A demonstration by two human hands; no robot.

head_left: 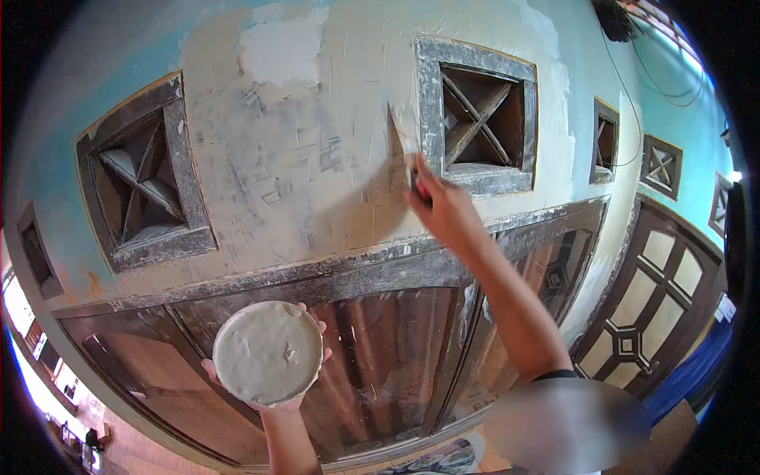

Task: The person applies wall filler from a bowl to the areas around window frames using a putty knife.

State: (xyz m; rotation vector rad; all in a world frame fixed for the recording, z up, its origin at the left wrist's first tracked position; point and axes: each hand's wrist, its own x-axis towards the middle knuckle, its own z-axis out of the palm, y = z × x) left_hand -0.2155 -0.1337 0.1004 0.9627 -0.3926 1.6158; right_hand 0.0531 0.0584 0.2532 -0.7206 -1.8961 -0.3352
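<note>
Beige-grey paste (265,356) fills a round tub (217,356) nearly to the brim; its surface is smooth, with shallow dents and one rough spot right of centre. The tub is carried low and left of centre, in front of the glazed panels and well below the working area. Left hand (279,408): spread wide and cupped beneath the tub, thumb and fingertips showing at opposite sides of the edge; the palm is mostly hidden.

Right hand (447,210): closed firmly around the handle of a putty knife (396,133), raised with the blade pointing up and slightly left. The blade is at the wall (340,182), just left of the right vent frame (429,103); whether its full edge makes contact cannot be told. A shadow falls on the wall below the tool.

Wall condition: beige coat, uneven, with grey smears, scratches and short trowel marks between the two vents. A white patch (281,47) sits above. The left vent frame (190,182) and the right one are weathered grey, each with crossed slats inside. Below run dark wooden panels with glass panes (372,356). Far right: a brown door (628,344) with pale inserts, near turquoise wall paint (689,142).
</note>
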